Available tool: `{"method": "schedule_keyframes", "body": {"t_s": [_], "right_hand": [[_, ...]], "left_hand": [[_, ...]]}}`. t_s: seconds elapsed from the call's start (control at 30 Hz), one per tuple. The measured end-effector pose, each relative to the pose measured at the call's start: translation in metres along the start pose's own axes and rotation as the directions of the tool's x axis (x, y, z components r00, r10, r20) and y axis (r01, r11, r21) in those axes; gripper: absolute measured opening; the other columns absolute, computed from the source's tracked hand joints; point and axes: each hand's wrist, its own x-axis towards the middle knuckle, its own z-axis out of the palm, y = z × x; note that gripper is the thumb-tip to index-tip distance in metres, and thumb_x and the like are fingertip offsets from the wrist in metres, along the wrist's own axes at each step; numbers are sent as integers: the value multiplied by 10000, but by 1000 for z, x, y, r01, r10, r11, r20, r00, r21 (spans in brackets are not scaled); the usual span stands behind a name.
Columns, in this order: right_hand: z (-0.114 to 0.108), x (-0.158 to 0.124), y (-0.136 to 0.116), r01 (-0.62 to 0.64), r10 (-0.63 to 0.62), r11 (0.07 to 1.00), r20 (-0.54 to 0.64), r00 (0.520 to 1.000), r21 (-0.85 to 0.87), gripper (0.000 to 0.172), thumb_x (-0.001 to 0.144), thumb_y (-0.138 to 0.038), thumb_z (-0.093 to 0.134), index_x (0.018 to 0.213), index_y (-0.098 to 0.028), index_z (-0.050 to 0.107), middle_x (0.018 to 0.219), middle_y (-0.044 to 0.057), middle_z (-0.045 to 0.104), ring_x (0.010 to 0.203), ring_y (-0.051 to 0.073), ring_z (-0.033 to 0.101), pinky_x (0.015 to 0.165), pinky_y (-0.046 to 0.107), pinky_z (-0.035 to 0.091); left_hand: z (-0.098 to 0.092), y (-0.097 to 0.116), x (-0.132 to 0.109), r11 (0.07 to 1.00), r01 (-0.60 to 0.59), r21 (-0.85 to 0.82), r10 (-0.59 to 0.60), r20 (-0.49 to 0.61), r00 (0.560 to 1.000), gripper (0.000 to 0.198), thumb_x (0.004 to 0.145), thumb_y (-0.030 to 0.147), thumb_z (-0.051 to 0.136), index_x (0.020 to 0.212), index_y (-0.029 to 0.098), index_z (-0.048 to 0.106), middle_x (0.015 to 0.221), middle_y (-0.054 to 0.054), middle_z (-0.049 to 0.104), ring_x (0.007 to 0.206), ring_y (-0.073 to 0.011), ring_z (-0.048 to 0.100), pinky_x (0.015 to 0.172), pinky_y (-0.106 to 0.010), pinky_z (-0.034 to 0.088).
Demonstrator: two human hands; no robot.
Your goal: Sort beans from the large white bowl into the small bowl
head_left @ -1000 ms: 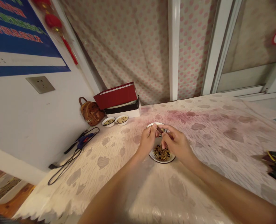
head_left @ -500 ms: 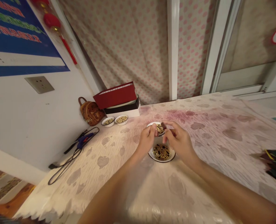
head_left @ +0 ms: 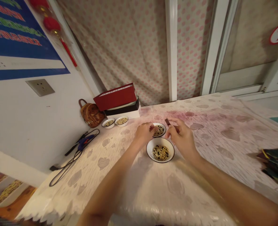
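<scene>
My left hand point(head_left: 144, 133) reaches to the left side of the farther white bowl point(head_left: 164, 126), its thumb and fingertips drawn together at the contents. Whatever it may pinch is too small to make out. To the right, my right hand point(head_left: 183, 138) holds a short, flat brown strip point(head_left: 167, 122) upright between thumb and fingers. Closer to me stands a larger white bowl point(head_left: 149, 148) with a dark rim. Both bowls hold small round pieces point(head_left: 161, 153), pale yellow and black, like beads or beans; which of these I cannot tell.
Two small bowls point(head_left: 121, 121) of similar pieces stand at the back left, before stacked boxes point(head_left: 117, 97). Beside them sit a brown mini backpack point(head_left: 92, 113) and a blue glue gun with a cord point(head_left: 83, 142). Dark fabric point(head_left: 276, 163) lies at the right edge.
My hands have moved apart, the left going down to the farther bowl. The brown strip now points up in my right hand. The near bowl shows more fully.
</scene>
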Motion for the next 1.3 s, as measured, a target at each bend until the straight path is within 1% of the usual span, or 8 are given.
{"method": "schedule_keyframes", "body": {"t_s": [0.17, 0.37, 0.47, 0.57, 0.67, 0.77, 0.9, 1.3], "right_hand": [[0, 1, 0, -3, 3, 1000, -4, 1000, -13, 351, 906, -323, 535, 1206, -178, 645, 570, -38, 654, 427, 118, 486, 460, 245, 396], [0, 1, 1, 5, -5, 1000, 12, 1000, 3, 343, 906, -325, 537, 1197, -175, 640, 571, -33, 651, 453, 138, 546, 467, 253, 386], [1, 0, 2, 4, -4, 1000, 19, 1000, -2, 335, 907, -325, 540, 1194, -183, 637, 574, -35, 655, 448, 136, 535, 459, 254, 374], [1, 0, 3, 15, -15, 1000, 24, 1000, -6, 332, 916, -329, 534, 1199, -188, 637, 568, -38, 649, 446, 137, 537, 454, 255, 368], [2, 0, 4, 20, -20, 1000, 33, 999, 0, 328, 911, -307, 528, 1197, -192, 641, 566, -39, 644, 470, 144, 572, 469, 255, 374], [3, -2, 5, 11, -12, 1000, 63, 998, 7, 344, 901, -291, 524, 1208, -187, 639, 568, -38, 649, 480, 144, 582, 477, 253, 376], [4, -4, 5, 11, -11, 1000, 97, 995, -4, 356, 901, -294, 513, 1215, -180, 637, 570, -35, 656, 483, 141, 581, 473, 246, 367], [5, -11, -2, 41, -32, 998, 164, 986, -55, 356, 895, -281, 512, 1210, -192, 651, 554, -51, 641, 441, 131, 555, 464, 247, 369]], "left_hand": [[5, -5, 24, 984, 40, 172, -73, 195, 978, 130, 794, 334, 796, 806, 215, 744, 889, -75, 759, 798, -238, 645, 761, -319, 431], [12, -8, 26, 986, 33, 164, -58, 152, 987, 61, 807, 165, 721, 755, 194, 737, 851, -72, 759, 792, -217, 653, 791, -317, 458], [12, -14, 23, 996, 60, 66, -67, 110, 992, 48, 834, 165, 702, 822, 182, 746, 867, -68, 759, 793, -199, 653, 771, -307, 465], [14, -21, 21, 973, 108, -203, -96, 67, 993, 37, 803, 139, 734, 824, 169, 737, 823, -46, 744, 758, -165, 646, 754, -284, 475], [14, -23, 16, 818, 153, -554, -149, 54, 987, 94, 735, 130, 796, 780, 145, 715, 765, -30, 719, 723, -136, 640, 737, -263, 485], [7, -17, 7, 495, 225, -839, -167, 163, 972, 199, 715, 187, 850, 851, 121, 719, 776, -31, 722, 731, -122, 660, 754, -257, 512], [-5, 0, -9, 133, 351, -927, -168, 328, 930, 237, 736, 142, 855, 918, 116, 705, 793, -34, 732, 746, -102, 693, 787, -230, 542], [-4, 14, -17, 47, 338, -940, -109, 331, 937, 217, 767, 78, 821, 939, 120, 696, 831, -32, 752, 750, -97, 711, 805, -222, 550]]}}
